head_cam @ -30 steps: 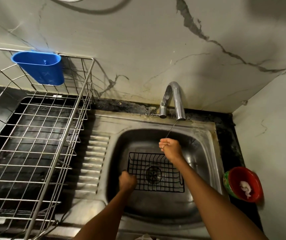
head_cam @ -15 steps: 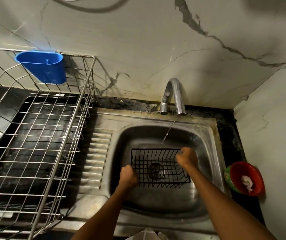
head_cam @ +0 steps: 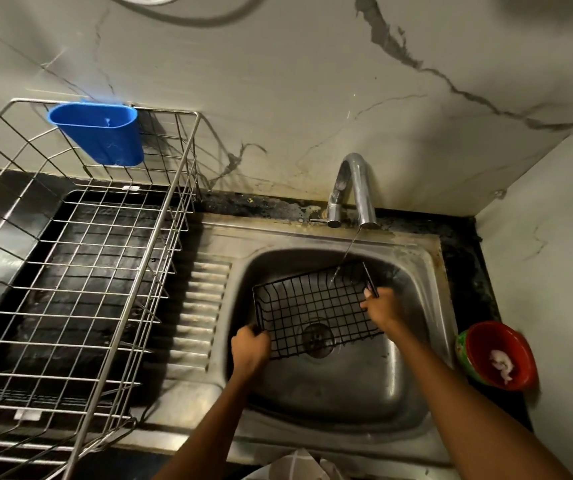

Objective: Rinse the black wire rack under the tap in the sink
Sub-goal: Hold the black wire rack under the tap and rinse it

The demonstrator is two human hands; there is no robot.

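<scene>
Left grip: the left hand [head_cam: 250, 346] curls round the near-left corner of the black wire rack [head_cam: 313, 306].
Right grip: the right hand [head_cam: 382, 308] pinches the rack's right edge, fingers closed on the wire.
Rack: held inside the sink [head_cam: 427, 271] above the drain [head_cam: 318, 340], tilted with its right far corner raised.
Water: a thin stream from the tap [head_cam: 354, 188] lands on the rack's far right part.
Left of sink: a steel dish rack [head_cam: 80, 271] with a blue holder [head_cam: 99, 131] hung on its rim.
Right bench: a red bowl [head_cam: 500, 355].
</scene>
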